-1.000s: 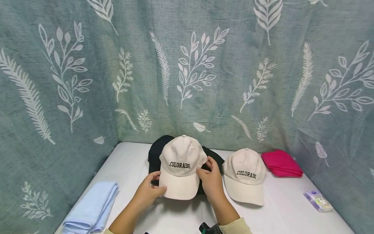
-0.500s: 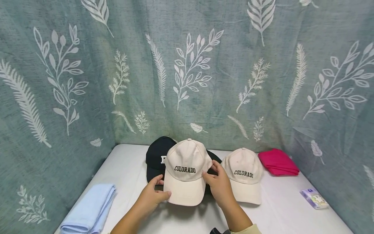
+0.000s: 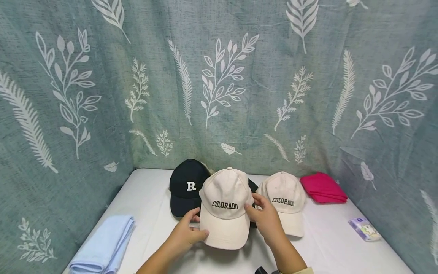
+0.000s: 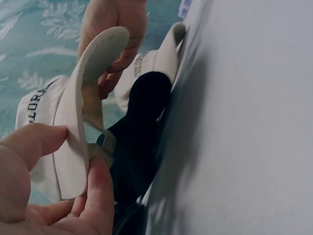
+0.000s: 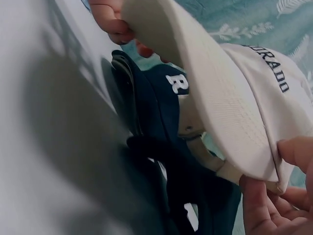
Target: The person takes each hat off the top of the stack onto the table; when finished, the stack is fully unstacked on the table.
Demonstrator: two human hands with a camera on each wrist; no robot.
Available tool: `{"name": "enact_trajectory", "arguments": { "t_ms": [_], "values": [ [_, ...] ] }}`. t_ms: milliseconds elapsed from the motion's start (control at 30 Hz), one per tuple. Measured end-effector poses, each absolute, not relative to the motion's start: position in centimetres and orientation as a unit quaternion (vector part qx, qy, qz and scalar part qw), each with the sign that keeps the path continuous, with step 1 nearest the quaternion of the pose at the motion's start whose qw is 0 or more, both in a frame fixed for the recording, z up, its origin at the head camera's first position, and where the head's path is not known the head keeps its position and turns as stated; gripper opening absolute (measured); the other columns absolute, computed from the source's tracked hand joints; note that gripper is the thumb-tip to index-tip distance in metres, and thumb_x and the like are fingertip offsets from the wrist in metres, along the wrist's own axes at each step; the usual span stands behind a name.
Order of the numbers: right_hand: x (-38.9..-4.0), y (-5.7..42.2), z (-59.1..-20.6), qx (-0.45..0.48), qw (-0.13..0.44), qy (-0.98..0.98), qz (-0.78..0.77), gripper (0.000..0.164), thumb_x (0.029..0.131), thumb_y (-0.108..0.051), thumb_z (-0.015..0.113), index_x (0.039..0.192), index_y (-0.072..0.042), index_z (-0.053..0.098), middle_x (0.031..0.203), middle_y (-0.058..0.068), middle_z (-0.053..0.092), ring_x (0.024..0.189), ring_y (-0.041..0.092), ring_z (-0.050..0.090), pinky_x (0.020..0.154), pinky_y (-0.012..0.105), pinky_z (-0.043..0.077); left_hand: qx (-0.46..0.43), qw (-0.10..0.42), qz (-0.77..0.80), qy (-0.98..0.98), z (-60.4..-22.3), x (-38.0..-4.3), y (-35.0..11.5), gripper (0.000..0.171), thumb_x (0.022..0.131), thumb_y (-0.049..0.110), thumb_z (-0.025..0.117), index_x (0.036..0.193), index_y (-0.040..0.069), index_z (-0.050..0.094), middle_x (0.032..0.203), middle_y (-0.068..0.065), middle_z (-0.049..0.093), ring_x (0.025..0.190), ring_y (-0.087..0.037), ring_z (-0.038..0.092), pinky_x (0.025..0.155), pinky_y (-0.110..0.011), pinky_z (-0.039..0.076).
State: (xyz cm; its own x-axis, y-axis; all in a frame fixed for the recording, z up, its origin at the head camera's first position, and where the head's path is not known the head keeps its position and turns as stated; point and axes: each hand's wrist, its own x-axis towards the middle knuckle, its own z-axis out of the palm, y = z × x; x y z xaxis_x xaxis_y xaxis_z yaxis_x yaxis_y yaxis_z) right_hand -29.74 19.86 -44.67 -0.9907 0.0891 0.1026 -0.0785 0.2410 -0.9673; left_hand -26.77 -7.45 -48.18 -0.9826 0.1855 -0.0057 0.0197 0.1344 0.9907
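Note:
A cream baseball cap (image 3: pixel 224 228) with "COLORADO" on its front is held above the white table, brim toward me. My left hand (image 3: pixel 187 233) pinches the brim's left edge, thumb on top and fingers beneath, as the left wrist view shows. At the cap's other side, my right hand (image 3: pixel 267 217) pinches the edge where brim meets crown. Behind it stands a dark cap (image 3: pixel 186 182) with a white "R". Another dark cap (image 5: pixel 215 205) is mostly hidden behind the held one. To the right sits a second cream COLORADO cap (image 3: pixel 284 190).
A folded light blue cloth (image 3: pixel 102 241) lies at the table's left edge. Folded pink-red cloth (image 3: pixel 323 188) lies at the back right. A small purple and white packet (image 3: pixel 364 229) rests near the right edge. A leaf-patterned curtain (image 3: pixel 226 76) surrounds the white table (image 3: pixel 147 190).
Both hands have brought the cream cap rightward and a little nearer to me. The dark cap's "R" has come into sight from behind it. Both grips stay the same.

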Motion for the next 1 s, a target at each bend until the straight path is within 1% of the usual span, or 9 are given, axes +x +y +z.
{"name": "enact_trajectory", "arguments": {
  "t_ms": [133,333,500,600,733,867,1000],
  "values": [
    [-29.4,20.9,-44.8,-0.011,0.062,-0.790,0.610,0.056,0.098,-0.022,0.075,0.148,-0.008,0.055,0.148,0.021,0.056,0.120,0.029,0.067,0.082,0.032,0.062,0.080,0.083,0.647,0.753,-48.6,-26.7,-6.5,0.097,0.081,0.006,0.083,0.160,0.000,0.028,0.126,-0.017,0.051,0.086,-0.018,0.062,0.072,-0.031,0.052],
    [-28.9,22.3,-45.0,-0.016,0.045,-0.799,0.600,0.061,0.098,-0.028,0.075,0.150,-0.006,0.053,0.147,0.022,0.057,0.119,0.027,0.066,0.082,0.034,0.062,0.096,0.097,0.646,0.751,-48.8,-26.1,-5.5,0.101,0.082,0.005,0.083,0.161,-0.003,0.021,0.120,-0.016,0.051,0.081,-0.017,0.063,0.067,-0.029,0.053],
    [-28.4,23.3,-44.8,-0.026,0.047,-0.810,0.584,0.058,0.098,-0.026,0.075,0.148,-0.007,0.055,0.145,0.020,0.059,0.115,0.025,0.067,0.081,0.033,0.062,0.099,0.097,0.655,0.743,-48.5,-25.6,-4.5,0.100,0.080,0.003,0.083,0.161,-0.003,0.023,0.115,-0.015,0.048,0.079,-0.017,0.059,0.065,-0.027,0.052],
    [-28.1,23.9,-44.4,-0.027,0.051,-0.814,0.578,0.056,0.098,-0.027,0.074,0.148,-0.008,0.055,0.145,0.020,0.059,0.115,0.026,0.068,0.082,0.033,0.063,0.102,0.097,0.657,0.740,-48.3,-25.3,-3.9,0.100,0.080,0.002,0.083,0.161,-0.002,0.024,0.114,-0.014,0.047,0.079,-0.017,0.060,0.066,-0.027,0.055],
    [-27.6,24.8,-43.9,-0.028,0.052,-0.815,0.576,0.059,0.099,-0.027,0.074,0.149,-0.006,0.053,0.144,0.020,0.058,0.116,0.026,0.068,0.082,0.033,0.063,0.109,0.098,0.654,0.742,-48.1,-25.1,-3.1,0.100,0.079,0.001,0.082,0.161,-0.002,0.024,0.113,-0.015,0.049,0.082,-0.018,0.064,0.069,-0.030,0.058],
    [-27.1,25.7,-43.7,-0.033,0.056,-0.819,0.571,0.059,0.098,-0.027,0.075,0.149,-0.007,0.053,0.141,0.020,0.060,0.114,0.025,0.068,0.080,0.031,0.062,0.118,0.102,0.650,0.744,-47.8,-24.9,-2.2,0.099,0.080,0.001,0.082,0.161,-0.002,0.025,0.111,-0.015,0.050,0.083,-0.019,0.064,0.069,-0.032,0.059],
    [-26.6,26.4,-43.4,-0.038,0.063,-0.827,0.557,0.055,0.099,-0.027,0.074,0.147,-0.008,0.055,0.136,0.017,0.062,0.110,0.022,0.068,0.079,0.030,0.061,0.122,0.105,0.650,0.742,-47.5,-24.7,-1.5,0.099,0.080,0.002,0.083,0.161,-0.001,0.025,0.111,-0.014,0.051,0.084,-0.019,0.063,0.070,-0.032,0.059]
  ]
}}
